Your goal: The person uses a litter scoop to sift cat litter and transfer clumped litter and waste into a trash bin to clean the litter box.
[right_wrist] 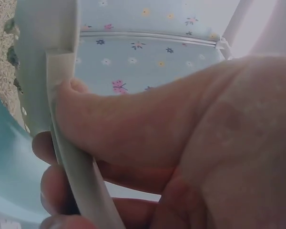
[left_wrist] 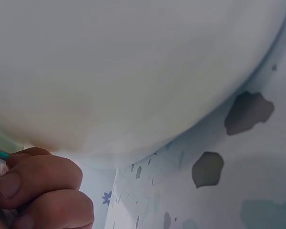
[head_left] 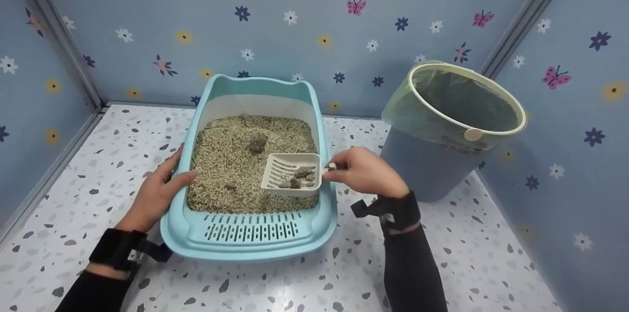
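Observation:
A light-blue cat litter box (head_left: 241, 249) holds pellet litter (head_left: 221, 155). On the left, my left hand (head_left: 155, 194) grips the box's side rim, thumb over the edge; curled fingers (left_wrist: 45, 174) show beside the box's pale wall (left_wrist: 133, 71) in the left wrist view. My right hand (head_left: 366, 172) holds a white slotted litter scoop (head_left: 295, 157) by its handle (right_wrist: 86, 186), thumb pressed along it. The scoop is over the right part of the litter, carrying grey clumps (head_left: 303, 172). A dark brown clump (head_left: 257, 144) and a smaller one (head_left: 230, 186) lie in the litter.
To the right stands a blue trash bin (head_left: 417, 169) with a translucent yellowish liner (head_left: 408, 110) under a cream ring (head_left: 521, 118). Flowered blue panels (head_left: 304, 37) enclose the back and sides. The floor (head_left: 275, 287) is white and speckled.

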The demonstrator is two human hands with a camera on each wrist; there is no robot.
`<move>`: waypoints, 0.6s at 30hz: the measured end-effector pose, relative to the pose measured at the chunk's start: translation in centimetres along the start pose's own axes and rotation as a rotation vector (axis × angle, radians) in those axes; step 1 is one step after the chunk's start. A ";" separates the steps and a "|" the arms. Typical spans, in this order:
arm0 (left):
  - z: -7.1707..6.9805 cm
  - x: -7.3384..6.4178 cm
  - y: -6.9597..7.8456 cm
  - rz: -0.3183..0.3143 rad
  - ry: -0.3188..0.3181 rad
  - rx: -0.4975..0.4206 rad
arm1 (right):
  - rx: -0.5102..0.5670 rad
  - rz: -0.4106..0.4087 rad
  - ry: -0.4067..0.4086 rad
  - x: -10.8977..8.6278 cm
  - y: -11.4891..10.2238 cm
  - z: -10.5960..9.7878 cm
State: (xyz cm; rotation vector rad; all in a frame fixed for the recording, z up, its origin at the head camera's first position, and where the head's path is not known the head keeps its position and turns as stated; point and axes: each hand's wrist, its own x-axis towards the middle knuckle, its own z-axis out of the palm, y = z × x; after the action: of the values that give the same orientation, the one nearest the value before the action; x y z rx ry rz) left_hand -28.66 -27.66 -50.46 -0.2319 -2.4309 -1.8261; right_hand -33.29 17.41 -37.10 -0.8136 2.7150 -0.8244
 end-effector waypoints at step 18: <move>0.0 -0.1 0.2 -0.006 -0.012 -0.002 | 0.035 0.017 -0.001 0.8 0.0 0.6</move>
State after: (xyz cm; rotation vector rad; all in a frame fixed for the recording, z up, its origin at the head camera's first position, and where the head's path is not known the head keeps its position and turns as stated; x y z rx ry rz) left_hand -28.51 -27.58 -50.28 -0.2361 -2.4402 -1.8351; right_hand -33.75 16.73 -37.64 -0.7823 2.6947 -0.8654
